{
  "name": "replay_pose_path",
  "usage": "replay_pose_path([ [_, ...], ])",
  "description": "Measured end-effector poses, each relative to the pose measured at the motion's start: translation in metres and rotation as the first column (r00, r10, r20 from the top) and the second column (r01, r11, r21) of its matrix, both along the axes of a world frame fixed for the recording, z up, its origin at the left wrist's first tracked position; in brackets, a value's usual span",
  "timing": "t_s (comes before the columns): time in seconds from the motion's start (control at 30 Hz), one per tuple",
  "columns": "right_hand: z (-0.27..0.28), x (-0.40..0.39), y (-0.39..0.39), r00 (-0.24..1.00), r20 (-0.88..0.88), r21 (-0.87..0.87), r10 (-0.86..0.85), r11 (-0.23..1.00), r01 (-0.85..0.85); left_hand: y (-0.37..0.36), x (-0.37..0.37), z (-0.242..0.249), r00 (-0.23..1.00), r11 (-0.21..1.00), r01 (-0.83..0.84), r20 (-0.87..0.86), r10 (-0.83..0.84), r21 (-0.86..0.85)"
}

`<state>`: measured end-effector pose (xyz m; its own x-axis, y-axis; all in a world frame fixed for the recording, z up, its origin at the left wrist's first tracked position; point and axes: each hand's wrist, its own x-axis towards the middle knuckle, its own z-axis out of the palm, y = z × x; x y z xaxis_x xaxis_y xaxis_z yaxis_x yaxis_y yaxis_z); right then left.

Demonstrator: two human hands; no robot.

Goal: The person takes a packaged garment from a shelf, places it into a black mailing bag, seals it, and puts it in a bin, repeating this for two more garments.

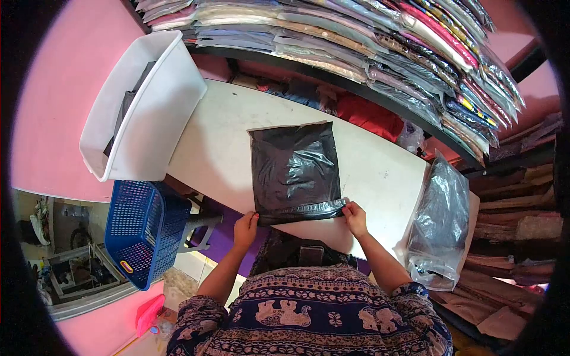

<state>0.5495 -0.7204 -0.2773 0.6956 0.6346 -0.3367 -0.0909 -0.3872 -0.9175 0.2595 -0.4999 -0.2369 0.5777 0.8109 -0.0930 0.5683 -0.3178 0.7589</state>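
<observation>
A black plastic mailing bag [297,166] lies flat on the white table [225,118], its near edge along the table's front. Across that edge runs a shiny strip [309,209]. My left hand [245,229] pinches the bag's near left corner between thumb and fingers. At the near right corner, my right hand [354,217] grips the end of the shiny strip. The bag looks smooth with some wrinkles, and what is inside it, if anything, is hidden.
A white bin [160,118] with dark bags inside stands at the table's left end. Below it is a blue basket [133,231]. A stack of clear plastic packages [439,207] lies at the right end. Packed garments [332,29] fill the shelf above.
</observation>
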Motion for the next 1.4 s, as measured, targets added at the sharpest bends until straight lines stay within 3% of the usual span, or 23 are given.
replay_pose_path([
  [0.03, -0.001, 0.0, 0.002, 0.997, 0.071, -0.052, -0.001, 0.999, 0.004, -0.001, 0.0, -0.003, 1.0, 1.0, 0.002, 0.002, -0.002, 0.001],
  [0.13, 0.004, 0.002, 0.006, 0.998, 0.067, -0.104, 0.006, 0.995, 0.001, -0.004, 0.006, 0.003, 0.996, 0.999, -0.038, -0.076, 0.04, 0.028],
  [0.2, 0.007, 0.004, 0.008, 0.999, 0.052, -0.123, -0.009, 0.992, 0.015, -0.005, 0.009, 0.016, 0.998, 0.858, -0.032, -0.031, 0.055, 0.513],
  [0.23, 0.008, 0.004, 0.01, 0.999, 0.036, -0.143, -0.023, 0.989, 0.028, -0.006, 0.008, 0.017, 0.998, 0.857, -0.035, -0.03, 0.058, 0.513],
  [0.27, 0.0, 0.007, 0.009, 0.999, 0.036, -0.143, -0.019, 0.989, 0.023, -0.006, 0.007, 0.017, 0.993, 0.856, 0.116, -0.031, -0.116, 0.504],
  [0.3, -0.02, 0.011, 0.004, 0.992, 0.125, -0.144, 0.018, 0.99, 0.001, -0.007, 0.005, 0.018, 0.957, 0.828, 0.266, -0.032, -0.288, 0.494],
  [0.33, -0.022, 0.011, 0.005, 0.976, 0.212, -0.148, 0.052, 0.989, -0.021, -0.01, 0.009, 0.022, 0.958, 0.829, 0.264, -0.034, -0.285, 0.493],
  [0.4, -0.006, 0.008, 0.008, 0.993, 0.117, -0.172, 0.01, 0.985, 0.011, -0.02, 0.024, 0.027, 0.795, 0.668, 0.568, -0.113, -0.595, 0.48],
  [0.47, 0.011, 0.001, 0.013, 0.999, 0.029, -0.196, -0.045, 0.979, 0.05, -0.02, 0.029, 0.013, 0.782, 0.629, 0.59, -0.163, -0.602, 0.505],
  [0.53, 0.022, -0.008, 0.016, 0.934, 0.358, -0.301, 0.008, 0.947, 0.108, -0.018, 0.034, 0.009, 0.769, 0.591, 0.609, -0.212, -0.603, 0.529],
  [0.57, 0.031, -0.018, 0.019, 0.933, 0.361, -0.299, 0.006, 0.948, 0.11, -0.017, 0.035, 0.01, 0.771, 0.595, 0.614, -0.234, -0.592, 0.518],
  [0.63, 0.064, -0.039, 0.028, 0.652, 0.747, -0.001, -0.131, 0.98, 0.198, -0.015, 0.035, 0.009, 0.776, 0.601, 0.615, -0.257, -0.576, 0.51],
  [0.67, 0.056, -0.042, 0.021, 0.685, 0.722, -0.092, 0.099, 0.995, -0.048, -0.014, 0.036, 0.006, 0.778, 0.598, 0.616, -0.274, -0.565, 0.513],
  [0.73, 0.056, -0.048, 0.022, 0.39, 0.773, -0.312, 0.501, 0.834, -0.455, -0.015, 0.036, 0.003, 0.777, 0.592, 0.619, -0.292, -0.558, 0.517],
  [0.77, 0.056, -0.051, 0.023, 0.389, 0.774, -0.312, 0.499, 0.836, -0.452, -0.016, 0.037, 0.002, 0.78, 0.594, 0.616, -0.293, -0.554, 0.518],
  [0.83, 0.055, -0.054, 0.029, 0.067, 0.827, -0.47, 0.558, 0.754, -0.459, -0.016, 0.038, 0.004, 0.787, 0.595, 0.607, -0.294, -0.542, 0.527],
  [0.93, 0.053, -0.04, 0.029, 0.028, 0.83, -0.509, 0.557, 0.777, -0.37, -0.02, 0.035, 0.009, 0.799, 0.576, 0.598, -0.354, -0.486, 0.557],
  [1.1, 0.044, -0.018, 0.026, 0.044, 0.834, -0.497, 0.55, 0.783, -0.374, -0.023, 0.036, 0.011, 0.768, 0.579, 0.638, -0.465, -0.44, 0.507],
  [1.2, 0.042, -0.012, 0.029, 0.086, 0.873, -0.399, 0.48, 0.804, -0.441, -0.018, 0.034, 0.016, 0.76, 0.604, 0.648, -0.45, -0.469, 0.464],
  [1.27, 0.035, -0.002, 0.03, 0.254, 0.815, -0.346, 0.521, 0.789, -0.507, -0.011, 0.029, 0.006, 0.796, 0.63, 0.605, -0.391, -0.462, 0.487],
  [1.33, 0.048, 0.002, 0.033, 0.267, 0.825, -0.306, 0.498, 0.79, -0.531, -0.003, 0.025, 0.009, 0.829, 0.657, 0.56, -0.326, -0.455, 0.506],
  [1.4, 0.067, 0.008, 0.038, 0.283, 0.827, -0.271, 0.485, 0.787, -0.555, 0.001, 0.02, 0.016, 0.843, 0.76, 0.525, -0.355, -0.404, 0.384],
])
